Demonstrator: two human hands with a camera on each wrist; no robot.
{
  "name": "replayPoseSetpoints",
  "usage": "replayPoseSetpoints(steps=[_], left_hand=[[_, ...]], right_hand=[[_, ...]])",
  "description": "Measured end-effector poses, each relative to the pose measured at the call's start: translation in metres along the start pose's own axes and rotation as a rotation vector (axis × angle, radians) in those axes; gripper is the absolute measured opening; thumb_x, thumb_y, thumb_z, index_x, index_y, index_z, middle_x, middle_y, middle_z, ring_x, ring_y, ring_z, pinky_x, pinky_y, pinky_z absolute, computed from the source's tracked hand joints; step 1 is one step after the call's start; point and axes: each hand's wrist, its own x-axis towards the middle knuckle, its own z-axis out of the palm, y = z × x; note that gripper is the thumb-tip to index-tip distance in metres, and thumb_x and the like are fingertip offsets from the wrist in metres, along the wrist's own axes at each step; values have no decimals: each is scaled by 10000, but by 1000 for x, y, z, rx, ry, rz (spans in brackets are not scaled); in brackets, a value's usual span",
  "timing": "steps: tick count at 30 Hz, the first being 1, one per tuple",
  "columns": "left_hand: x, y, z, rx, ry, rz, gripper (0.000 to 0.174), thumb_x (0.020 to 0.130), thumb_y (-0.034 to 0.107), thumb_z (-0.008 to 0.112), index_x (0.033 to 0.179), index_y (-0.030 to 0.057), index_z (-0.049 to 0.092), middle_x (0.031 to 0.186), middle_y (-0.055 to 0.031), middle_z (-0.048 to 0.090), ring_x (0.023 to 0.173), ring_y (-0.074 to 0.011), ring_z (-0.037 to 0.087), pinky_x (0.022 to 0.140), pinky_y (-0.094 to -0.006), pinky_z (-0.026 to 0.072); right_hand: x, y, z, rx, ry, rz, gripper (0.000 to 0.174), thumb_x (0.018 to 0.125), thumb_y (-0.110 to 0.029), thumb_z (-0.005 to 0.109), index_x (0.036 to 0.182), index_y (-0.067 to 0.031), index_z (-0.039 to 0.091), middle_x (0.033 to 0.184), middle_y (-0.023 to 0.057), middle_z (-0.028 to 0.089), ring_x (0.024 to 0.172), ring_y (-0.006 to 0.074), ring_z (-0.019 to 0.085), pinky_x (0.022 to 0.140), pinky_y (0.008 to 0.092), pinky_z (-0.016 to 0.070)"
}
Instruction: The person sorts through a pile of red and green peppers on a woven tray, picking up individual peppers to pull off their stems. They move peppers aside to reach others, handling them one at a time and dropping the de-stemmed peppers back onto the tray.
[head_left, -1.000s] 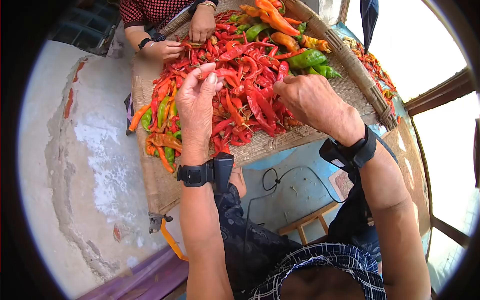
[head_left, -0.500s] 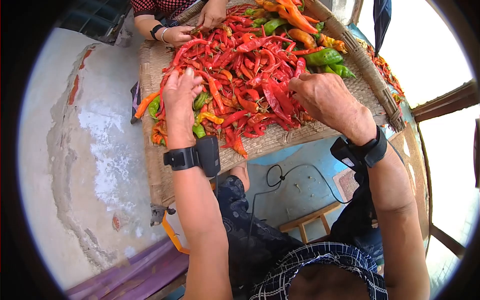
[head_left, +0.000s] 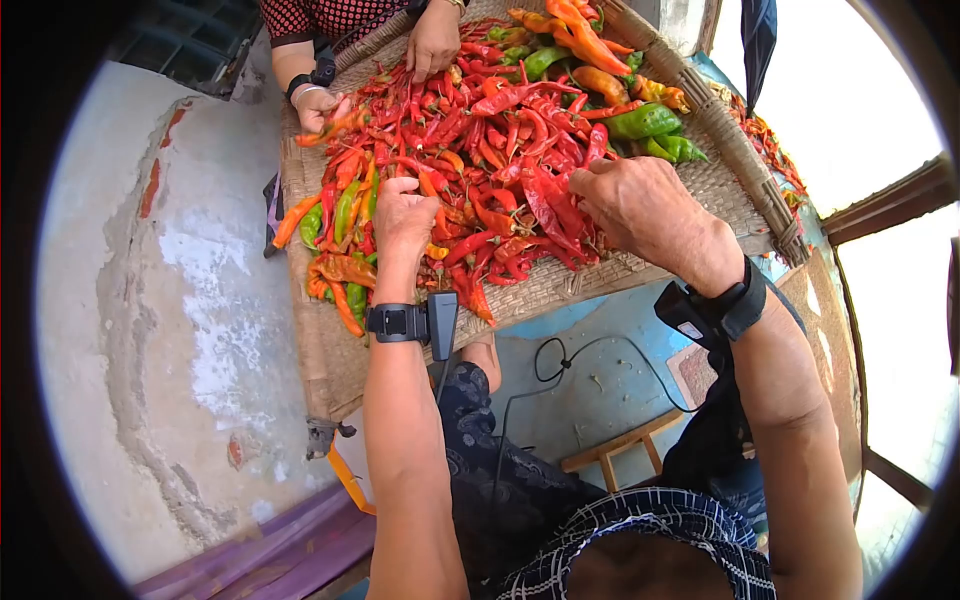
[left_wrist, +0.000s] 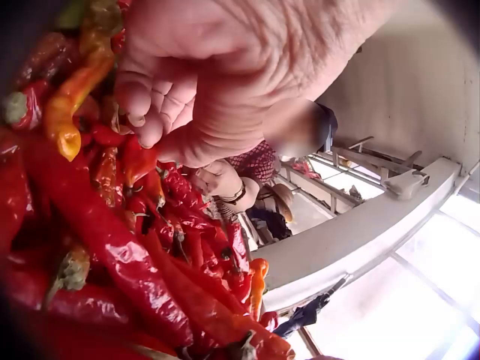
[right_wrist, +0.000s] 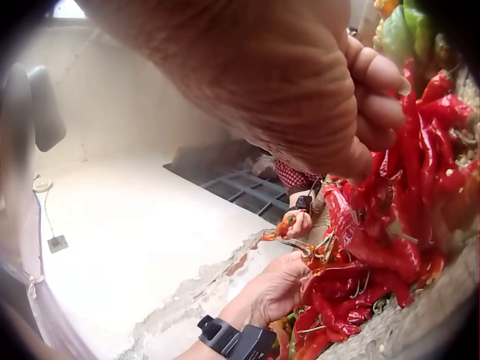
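Red chili peppers (head_left: 500, 140) lie heaped on a woven mat. Down at the heap's near left side, my left hand (head_left: 405, 220) has its thumb and fingertips together. In the left wrist view they pinch at a small red chili pepper (left_wrist: 139, 161). My right hand (head_left: 645, 215) rests low over the right side of the heap, fingers curled. Long red chili peppers (right_wrist: 409, 165) stick out around its thumb and fingers in the right wrist view. The hand itself hides part of its grip.
Opposite, another person's hands (head_left: 435, 45) work at the heap, one with a blurred orange-red pepper (head_left: 335, 128). Green peppers (head_left: 645, 120) and orange ones lie toward the raised, rolled rim (head_left: 690, 85). A wooden stool (head_left: 620, 440) and a black cable (head_left: 565, 360) are below.
My left hand held a red pepper up, then moved left with fingers spread, and is now back down at the heap, pinching. My right hand keeps nearly the same place and pose.
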Motion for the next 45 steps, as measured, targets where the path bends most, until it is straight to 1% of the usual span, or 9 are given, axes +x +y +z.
replayPoseSetpoints(steps=[8, 13, 16, 19, 31, 35, 37, 42, 45], left_hand=[[-26, 58, -53, -381, -529, 18, 264, 864, 63, 608, 1116, 42, 530, 784, 21, 579, 589, -36, 521, 515, -163, 417], [-24, 78, -26, -797, -55, 304, 387, 932, 89, 581, 1290, 3, 461, 1101, -106, 603, 908, -142, 625, 749, -225, 517], [-26, 66, -12, -252, -155, 257, 416, 932, 127, 592, 1324, 34, 489, 1201, -126, 594, 956, -157, 620, 782, -261, 517], [-44, 62, 10, 323, -303, 517, 229, 852, 75, 615, 1076, 37, 641, 947, -94, 640, 808, -172, 618, 705, -293, 495], [-45, 78, 9, 233, 92, 641, 131, 827, 11, 610, 953, 45, 607, 768, -118, 645, 704, -279, 642, 665, -372, 508], [-47, 79, 6, 214, 199, 641, 160, 811, -2, 631, 961, 50, 614, 768, -114, 624, 684, -254, 627, 623, -365, 503], [-55, 87, 4, 205, 323, 672, 155, 843, 0, 630, 993, 37, 633, 779, -32, 624, 616, -96, 565, 595, -255, 490], [-57, 83, -2, 445, 407, 875, 173, 806, -25, 631, 960, 52, 628, 835, -78, 598, 695, -227, 603, 630, -333, 486], [-58, 79, -5, 548, 124, 820, 171, 799, -25, 624, 952, 53, 621, 856, -110, 584, 748, -296, 606, 663, -380, 482]], right_hand=[[-2, 0, 2, -4, -24, 11, 67, 786, -95, 614, 805, -32, 603, 721, 152, 650, 714, 330, 671, 613, 422, 536], [-2, 1, 5, 10, -29, -18, 73, 782, -99, 631, 807, -35, 606, 728, 154, 654, 706, 334, 673, 613, 420, 538], [-1, 0, 6, 1, -34, -16, 83, 779, -104, 640, 808, -34, 607, 733, 154, 656, 708, 336, 673, 610, 423, 538], [-1, -1, 5, 8, -42, -4, 82, 779, -104, 638, 810, -34, 607, 735, 153, 657, 715, 334, 674, 617, 426, 538], [-4, 4, -2, -30, -13, 38, 162, 745, -125, 686, 855, -40, 602, 787, 144, 662, 731, 326, 674, 620, 415, 539], [-5, 5, 0, -50, -16, 35, 218, 711, -141, 729, 857, -42, 602, 791, 135, 661, 743, 320, 676, 621, 410, 540], [-5, 4, -1, -33, -18, 25, 280, 673, -154, 771, 867, -45, 602, 795, 131, 662, 750, 316, 678, 623, 410, 541], [-6, 3, 2, -47, -7, 37, 307, 658, -156, 788, 879, -51, 603, 794, 130, 664, 751, 316, 678, 621, 407, 540], [-5, 4, -1, -45, -31, 46, 299, 658, -147, 782, 877, -51, 603, 785, 129, 663, 750, 314, 678, 619, 403, 540]])
